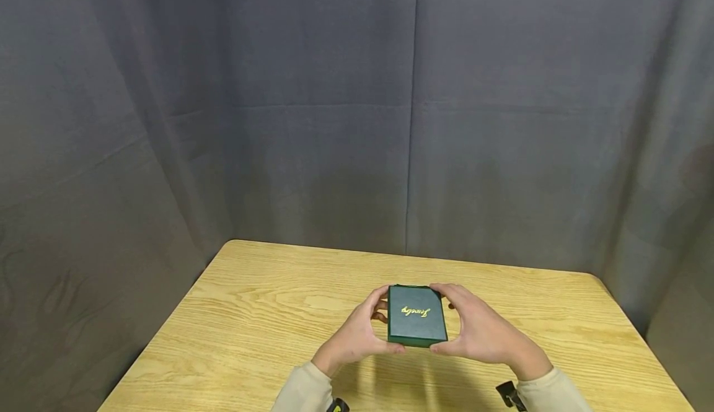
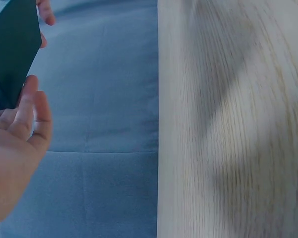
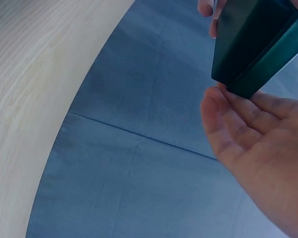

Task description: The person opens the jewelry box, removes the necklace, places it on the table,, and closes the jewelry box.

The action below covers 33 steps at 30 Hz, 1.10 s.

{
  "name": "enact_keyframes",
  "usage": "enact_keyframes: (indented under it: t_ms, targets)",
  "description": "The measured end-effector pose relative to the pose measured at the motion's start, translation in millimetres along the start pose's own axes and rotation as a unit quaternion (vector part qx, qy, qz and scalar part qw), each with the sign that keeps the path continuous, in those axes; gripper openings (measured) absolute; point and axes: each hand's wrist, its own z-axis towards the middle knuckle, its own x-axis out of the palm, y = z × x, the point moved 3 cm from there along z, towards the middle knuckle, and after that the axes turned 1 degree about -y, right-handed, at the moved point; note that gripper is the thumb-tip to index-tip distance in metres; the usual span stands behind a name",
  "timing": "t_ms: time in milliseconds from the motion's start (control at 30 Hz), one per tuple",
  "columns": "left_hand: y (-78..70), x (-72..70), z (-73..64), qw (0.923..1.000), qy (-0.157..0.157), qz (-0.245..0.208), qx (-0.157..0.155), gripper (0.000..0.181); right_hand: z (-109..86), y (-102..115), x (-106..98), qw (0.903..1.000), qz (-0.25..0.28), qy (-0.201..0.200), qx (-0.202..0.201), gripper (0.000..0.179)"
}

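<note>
A dark green jewelry box [image 1: 417, 322] with gold "Jewelry" script, upside down in the head view, is held up between both hands over the table. My left hand [image 1: 357, 333] grips its left side, thumb at the near edge and fingers at the far edge. On the opposite side my right hand [image 1: 484, 326] grips it the same way. Both wrist views show the green box [image 2: 14, 52] raised above the tabletop, with fingertips against its underside. The lid looks closed.
The light wood table [image 1: 268, 313] has rounded far corners. Grey curtains [image 1: 323, 121] hang behind it and along both sides. Shadows of the hands and box fall on the near part of the tabletop.
</note>
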Motion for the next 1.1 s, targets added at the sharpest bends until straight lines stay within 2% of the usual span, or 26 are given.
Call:
enact_keyframes:
  t_ms: [167, 300, 533, 800, 1100]
  targets:
    - [-0.2, 1.7, -0.8, 0.9999, -0.004, -0.009, 0.008, 0.094, -0.6, -0.6, 0.5, 0.9999, 0.009, 0.007, 0.011, 0.091]
    - [-2.6, 2.8, -1.3, 0.9999, -0.005, -0.015, 0.000, 0.093, -0.8, -0.7, 1.0, 1.0000, 0.007, 0.003, 0.002, 0.091]
    - [-32.9, 2.2, -5.9, 0.9997, -0.008, -0.012, -0.020, 0.092, -1.8, -1.1, 2.1, 1.0000, 0.009, -0.002, -0.003, 0.091]
    - [-34.4, 2.5, -6.4, 0.9997, -0.010, -0.002, -0.024, 0.090, -1.3, -0.9, 0.9, 0.9999, 0.012, -0.004, -0.007, 0.093]
    - [-30.1, 1.5, -5.5, 0.9995, 0.000, -0.017, -0.026, 0.088, -0.6, -2.5, 0.0, 0.9995, 0.032, 0.008, 0.001, 0.091]
